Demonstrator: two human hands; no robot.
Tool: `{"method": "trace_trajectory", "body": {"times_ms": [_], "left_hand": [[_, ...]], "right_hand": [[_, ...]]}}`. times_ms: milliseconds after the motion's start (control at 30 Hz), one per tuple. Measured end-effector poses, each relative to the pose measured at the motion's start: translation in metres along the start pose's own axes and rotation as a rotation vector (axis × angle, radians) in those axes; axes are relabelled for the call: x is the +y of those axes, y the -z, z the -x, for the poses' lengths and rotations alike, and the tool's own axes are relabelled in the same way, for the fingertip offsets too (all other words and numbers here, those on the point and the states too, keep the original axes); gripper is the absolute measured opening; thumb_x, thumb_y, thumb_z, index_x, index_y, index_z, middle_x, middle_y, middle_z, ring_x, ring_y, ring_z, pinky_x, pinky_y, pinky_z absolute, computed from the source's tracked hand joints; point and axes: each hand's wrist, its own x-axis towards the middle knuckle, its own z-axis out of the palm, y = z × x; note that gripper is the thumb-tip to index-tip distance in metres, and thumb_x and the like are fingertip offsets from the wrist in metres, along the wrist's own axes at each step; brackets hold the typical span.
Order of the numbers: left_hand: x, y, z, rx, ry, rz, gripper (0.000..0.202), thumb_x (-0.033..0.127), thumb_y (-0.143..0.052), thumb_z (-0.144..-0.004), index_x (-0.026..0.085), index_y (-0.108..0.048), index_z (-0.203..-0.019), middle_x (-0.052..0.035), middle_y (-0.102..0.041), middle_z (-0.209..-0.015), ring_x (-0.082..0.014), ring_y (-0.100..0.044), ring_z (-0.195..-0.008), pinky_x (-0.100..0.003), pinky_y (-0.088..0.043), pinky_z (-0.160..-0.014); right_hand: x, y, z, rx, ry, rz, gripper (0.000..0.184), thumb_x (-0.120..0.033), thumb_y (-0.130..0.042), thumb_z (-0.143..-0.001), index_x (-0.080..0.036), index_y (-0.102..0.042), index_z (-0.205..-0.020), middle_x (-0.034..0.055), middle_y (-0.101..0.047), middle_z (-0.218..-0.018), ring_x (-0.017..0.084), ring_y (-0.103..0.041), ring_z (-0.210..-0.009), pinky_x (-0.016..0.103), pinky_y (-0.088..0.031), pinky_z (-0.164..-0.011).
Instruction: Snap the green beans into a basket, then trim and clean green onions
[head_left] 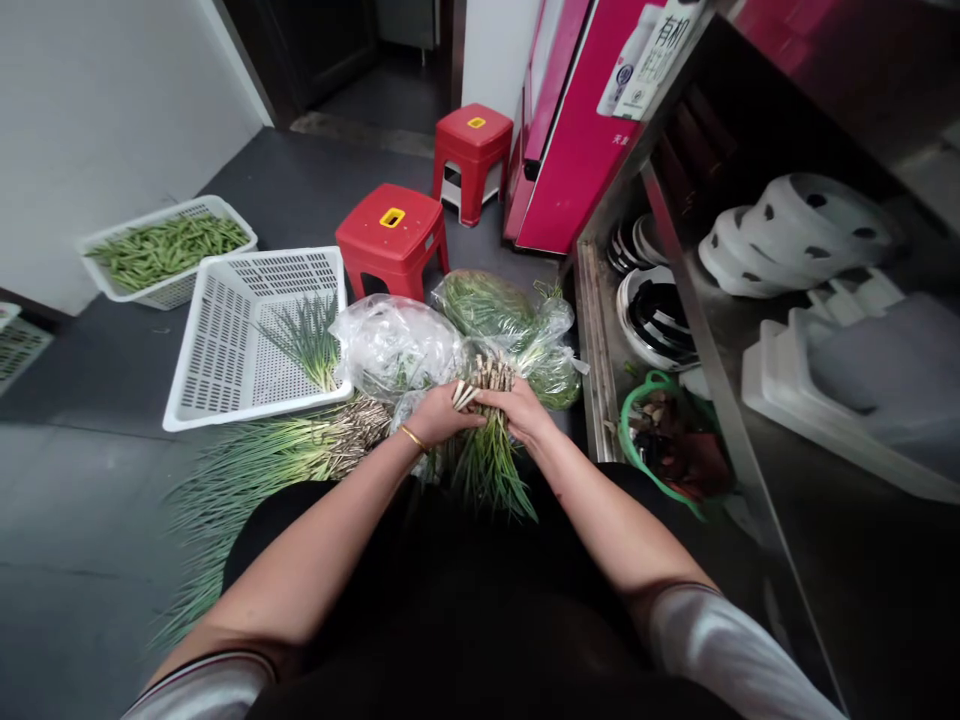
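Observation:
Between my knees I hold a bunch of scallions (491, 460), its brown-skinned root ends up and its green leaves hanging down. My right hand (525, 410) is closed around the stems. My left hand (441, 412), with a bangle at the wrist, is closed at the bunch's left side, where a few pale root ends stick out by its fingers. A large pile of scallions (262, 455) lies on the floor to the left. Beyond it, a white plastic basket (225, 350) holds a smaller bunch of scallions (307, 345) in its right corner.
Clear plastic bags (401, 340) and bagged greens (487, 305) lie just ahead. Behind them stand two red stools (390, 230). A basket of green beans (169, 250) is far left. On the right are a metal shelf (720, 380) with dishes and a green basket (630, 440).

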Motion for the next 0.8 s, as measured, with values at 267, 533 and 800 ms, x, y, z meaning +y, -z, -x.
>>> {"method": "trace_trajectory", "body": {"times_ms": [267, 533, 800], "left_hand": [[-0.003, -0.001, -0.006, -0.062, 0.074, 0.104, 0.020, 0.027, -0.076, -0.052, 0.016, -0.063, -0.062, 0.0039, -0.056, -0.057, -0.0109, -0.049, -0.056, -0.024, -0.040, -0.059], [0.005, 0.001, -0.008, -0.066, 0.040, 0.018, 0.006, 0.022, -0.065, -0.058, 0.017, -0.062, -0.057, 0.0051, -0.051, -0.049, -0.0092, -0.044, -0.050, -0.021, -0.034, -0.050], [0.003, -0.007, -0.005, -0.183, 0.154, 0.304, 0.025, 0.037, -0.062, -0.067, 0.019, -0.049, -0.055, 0.0057, -0.040, -0.037, -0.0072, -0.032, -0.033, -0.022, -0.022, -0.039]], "right_hand": [[-0.010, 0.011, 0.003, -0.023, 0.016, -0.016, 0.028, -0.028, -0.080, -0.048, -0.017, -0.066, -0.070, 0.0017, -0.067, -0.064, 0.017, -0.061, -0.061, 0.032, -0.051, -0.061], [-0.010, 0.030, -0.003, 0.003, 0.075, 0.148, 0.029, -0.029, -0.080, -0.051, -0.018, -0.066, -0.074, 0.0041, -0.068, -0.076, 0.020, -0.062, -0.070, 0.037, -0.050, -0.073], [-0.012, 0.028, -0.005, -0.032, 0.067, 0.190, 0.035, -0.026, -0.080, -0.047, -0.018, -0.060, -0.074, -0.0028, -0.061, -0.068, 0.012, -0.054, -0.061, 0.028, -0.045, -0.063]]}}
